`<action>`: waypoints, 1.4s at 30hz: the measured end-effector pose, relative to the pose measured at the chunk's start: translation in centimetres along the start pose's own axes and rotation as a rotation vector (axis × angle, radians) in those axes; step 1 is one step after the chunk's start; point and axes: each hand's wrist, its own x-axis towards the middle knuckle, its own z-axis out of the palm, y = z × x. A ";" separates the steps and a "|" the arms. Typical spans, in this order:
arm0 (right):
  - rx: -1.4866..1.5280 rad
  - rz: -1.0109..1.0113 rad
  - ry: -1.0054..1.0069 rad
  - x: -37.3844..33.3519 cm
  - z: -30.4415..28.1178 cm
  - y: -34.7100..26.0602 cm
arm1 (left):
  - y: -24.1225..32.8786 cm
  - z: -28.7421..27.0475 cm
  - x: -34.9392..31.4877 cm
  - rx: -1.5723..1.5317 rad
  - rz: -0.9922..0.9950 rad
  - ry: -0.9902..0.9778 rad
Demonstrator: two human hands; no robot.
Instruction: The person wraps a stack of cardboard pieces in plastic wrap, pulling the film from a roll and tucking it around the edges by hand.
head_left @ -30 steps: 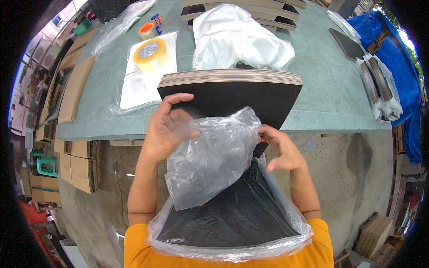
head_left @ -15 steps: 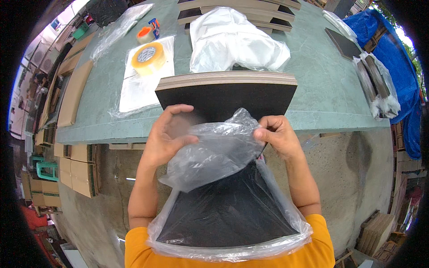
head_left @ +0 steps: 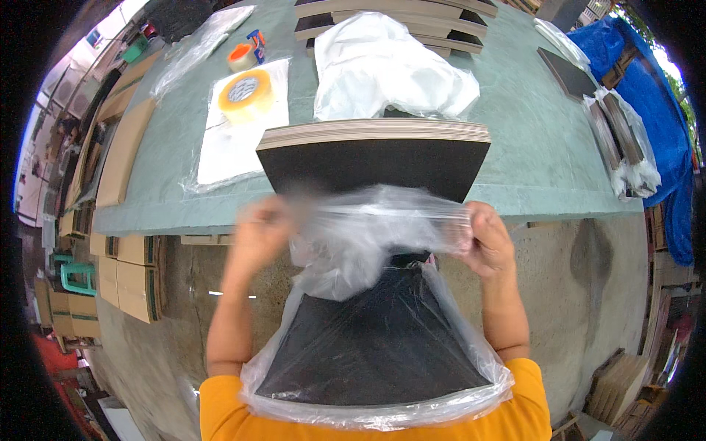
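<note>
A clear plastic bag is stretched crosswise between my hands, its lower part bunched and hanging loose. My right hand is closed on the bag's right end. At the other end my left hand is blurred by motion; it looks closed on the plastic, though the fingertips are smeared. Just beyond the bag, a stack of black-faced boards stands at the table's near edge, its pale layered edges on top. Nearer my chest lies a black surface bordered by clear plastic.
On the green table are a tape roll on white sheets, an orange-and-blue tape dispenser, crumpled white plastic and stacked boards. Plastic-wrapped boards lie right, by a blue tarp. Cardboard boxes stand lower left.
My hands have moved apart, the right one outward to the right and the left one slightly left and down. The plastic between them has gone from loose to stretched.
</note>
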 end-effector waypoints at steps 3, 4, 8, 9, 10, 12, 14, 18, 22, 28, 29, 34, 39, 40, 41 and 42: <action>-0.346 0.157 0.077 -1.2 -0.5 -0.5 | -0.5 -4.2 0.4 0.079 0.094 0.536; -0.491 0.086 0.023 -1.0 0.3 0.0 | 2.8 -3.0 -0.1 0.082 0.181 0.669; -0.634 -0.444 -0.136 1.5 4.5 -0.2 | 6.5 4.7 -2.9 0.018 0.411 -0.100; -0.609 -0.518 -0.116 1.7 5.6 -0.7 | 6.7 6.1 -3.4 0.055 0.318 -0.436; -0.586 -0.597 -0.083 1.8 6.5 -1.4 | 6.9 6.7 -3.4 0.095 0.222 -0.786; -0.935 -0.478 -0.076 1.6 8.3 -2.4 | 7.3 3.9 -2.3 -0.199 0.261 -0.549; -1.249 -0.495 -0.332 2.6 4.9 -1.3 | 8.0 2.8 -1.7 -0.458 0.261 -0.419; -0.645 0.111 -0.232 1.9 3.6 -0.9 | 5.1 3.9 -0.4 -0.514 0.140 -0.461; -0.761 0.243 -0.763 2.1 5.6 0.3 | 6.5 1.8 -1.4 -1.044 -0.120 -0.481; -0.553 0.435 -1.279 2.4 5.8 0.1 | 4.4 1.6 -0.7 -1.100 0.033 -0.602; -1.152 0.475 -1.208 2.2 5.8 0.4 | 6.9 -0.4 -1.7 -1.090 -0.013 -0.538; -1.897 -0.195 -0.454 -1.7 -1.9 0.0 | 8.6 -0.6 -1.7 0.089 0.508 -1.223; -2.291 0.478 -0.684 -1.1 6.6 -3.8 | 0.1 1.3 -2.8 0.828 0.598 -0.557; -2.217 0.299 -0.508 -0.7 7.1 -5.3 | 0.1 1.6 -3.0 0.887 0.568 -0.542; -2.120 0.129 -0.345 -0.1 7.0 -6.0 | 0.1 1.7 -3.3 0.947 0.533 -0.526; -2.187 0.090 -0.369 -0.1 6.7 -6.3 | 0.9 1.6 -3.2 0.928 0.500 -0.484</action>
